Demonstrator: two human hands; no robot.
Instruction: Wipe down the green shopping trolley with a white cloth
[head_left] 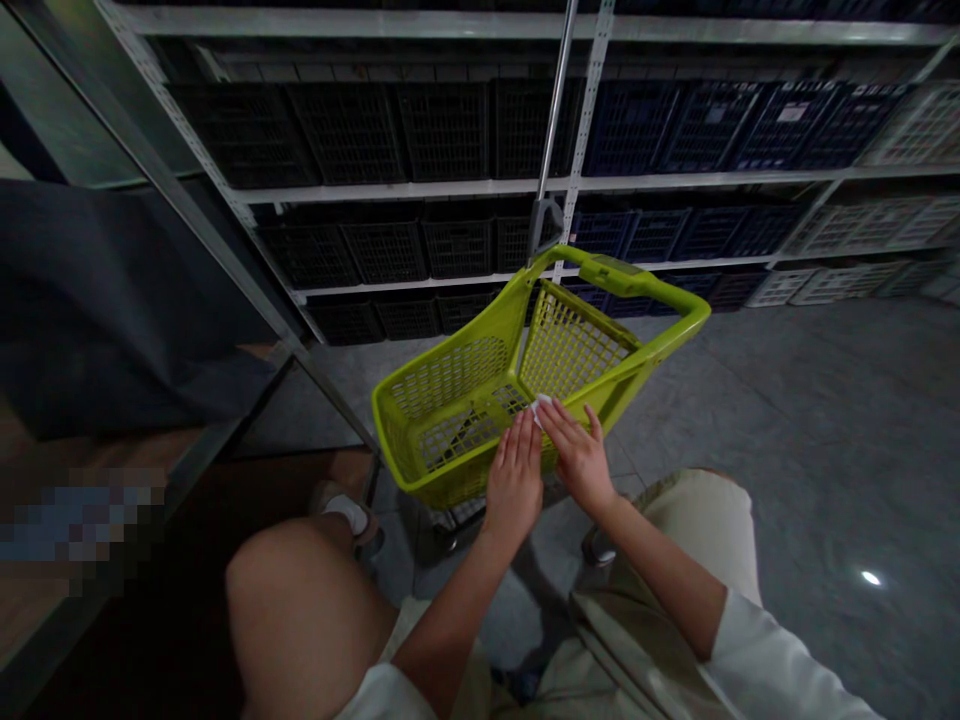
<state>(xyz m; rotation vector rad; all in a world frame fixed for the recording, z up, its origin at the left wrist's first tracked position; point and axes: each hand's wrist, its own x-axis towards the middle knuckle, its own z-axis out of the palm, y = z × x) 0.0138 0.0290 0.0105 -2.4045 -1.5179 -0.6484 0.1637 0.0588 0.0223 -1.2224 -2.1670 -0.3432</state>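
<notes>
A yellow-green plastic shopping cart (450, 470) stands in front of me, its basket walls pierced with a grid of holes. My left hand (516, 478) lies over the cart's near rim, fingers stretched out and side by side, with the tips close to a crumpled white tissue (541, 404). My right hand (577, 455) presses this tissue against the same rim under its fingertips, thumb raised apart. What is under the palms is hidden. The cart's handle (637, 285) rises at the right, and a child-seat flap with a grid (574, 345) leans inside the basket.
Metal shelving (420, 190) behind the cart holds rows of black crates (442, 130), blue crates (709, 125) and pale crates (847, 225). A shiny pole (556, 110) rises at the cart's handle end. At left are a metal frame (225, 290) and dark cloth (112, 310). My knees flank the cart.
</notes>
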